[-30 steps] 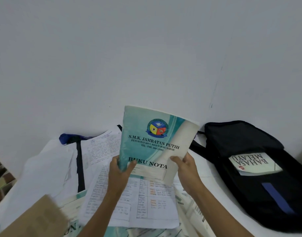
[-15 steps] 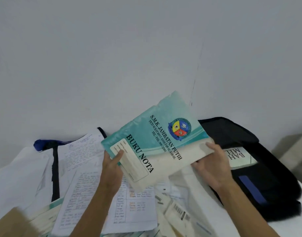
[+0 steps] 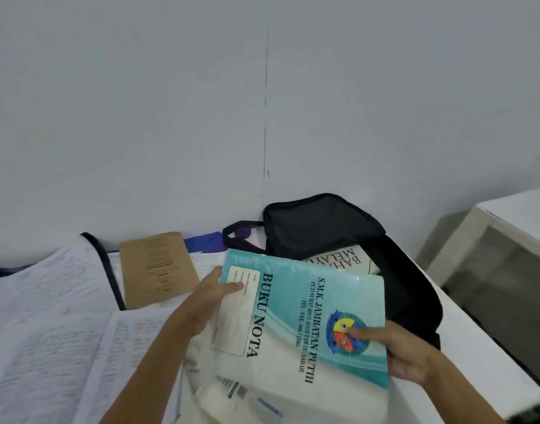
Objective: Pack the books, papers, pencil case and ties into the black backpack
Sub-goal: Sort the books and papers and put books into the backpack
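Note:
I hold a teal and white notebook (image 3: 296,325) marked BUKU NOTA, turned sideways and nearly flat, just left of the black backpack (image 3: 339,231). My left hand (image 3: 210,301) grips its far left corner, thumb on the cover. My right hand (image 3: 406,353) grips its near right edge, thumb on the crest. The backpack lies open on the white table by the wall, and a white book (image 3: 345,260) marked BAHASA MELAYU shows inside it. Sheets of written paper (image 3: 48,316) lie at the left. A dark tie (image 3: 106,270) runs across them.
A brown exercise book (image 3: 157,267) lies on the papers behind my left hand. More books (image 3: 241,396) lie under the notebook near me. The wall stands close behind the table. A white cabinet (image 3: 507,255) stands to the right past the table's edge (image 3: 483,347).
The notebook has turned from upright to sideways, dropped lower and moved right toward the backpack. My view has swung right, bringing the brown book and the cabinet into view.

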Available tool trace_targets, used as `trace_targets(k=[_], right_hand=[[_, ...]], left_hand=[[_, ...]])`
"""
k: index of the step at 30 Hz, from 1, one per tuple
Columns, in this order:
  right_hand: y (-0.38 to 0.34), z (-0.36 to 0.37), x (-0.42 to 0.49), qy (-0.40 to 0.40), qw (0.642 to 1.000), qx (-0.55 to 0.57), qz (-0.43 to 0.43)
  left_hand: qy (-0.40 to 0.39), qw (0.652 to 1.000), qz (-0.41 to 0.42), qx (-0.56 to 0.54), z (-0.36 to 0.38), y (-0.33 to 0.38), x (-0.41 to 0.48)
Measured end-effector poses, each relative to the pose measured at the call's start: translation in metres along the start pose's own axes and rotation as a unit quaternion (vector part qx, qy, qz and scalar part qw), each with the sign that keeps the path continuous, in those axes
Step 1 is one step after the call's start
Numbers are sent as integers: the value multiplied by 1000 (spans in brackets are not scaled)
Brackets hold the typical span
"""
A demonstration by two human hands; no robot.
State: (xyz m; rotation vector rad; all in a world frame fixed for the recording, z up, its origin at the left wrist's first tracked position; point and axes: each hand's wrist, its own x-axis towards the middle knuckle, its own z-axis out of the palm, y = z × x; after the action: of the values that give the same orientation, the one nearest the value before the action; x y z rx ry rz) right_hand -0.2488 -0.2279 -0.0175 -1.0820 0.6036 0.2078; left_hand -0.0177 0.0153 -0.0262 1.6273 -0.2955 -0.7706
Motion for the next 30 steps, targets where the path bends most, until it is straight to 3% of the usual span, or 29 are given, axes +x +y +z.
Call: trace_targets(k=[7, 12, 15, 19, 21, 24, 28, 30], right_hand=[[21, -87, -47, 27, 988, 150, -16], [39, -126, -72, 83, 973, 208, -56], [53, -141, -79, 104, 966, 223, -82], [67, -154, -83, 150, 952, 243, -107], [74, -156, -78, 181, 948, 238, -105], [90, -163, -71, 254, 941, 198, -101], [103, -168, -62, 244, 941, 172, -158], [112, -171, -70, 234, 947, 150, -159]], left_hand=[[-72, 996, -24, 38, 101, 13, 39], [-2, 985, 50, 164, 141, 6, 74], [6, 920, 149, 363, 160, -8, 99], [-42, 769, 218, 599, 179, -24, 121], [-37, 723, 225, 652, 184, -28, 128], [-27, 687, 252, 681, 187, -25, 137], [-48, 591, 262, 761, 198, -21, 144], [-42, 570, 276, 773, 201, -27, 143]])
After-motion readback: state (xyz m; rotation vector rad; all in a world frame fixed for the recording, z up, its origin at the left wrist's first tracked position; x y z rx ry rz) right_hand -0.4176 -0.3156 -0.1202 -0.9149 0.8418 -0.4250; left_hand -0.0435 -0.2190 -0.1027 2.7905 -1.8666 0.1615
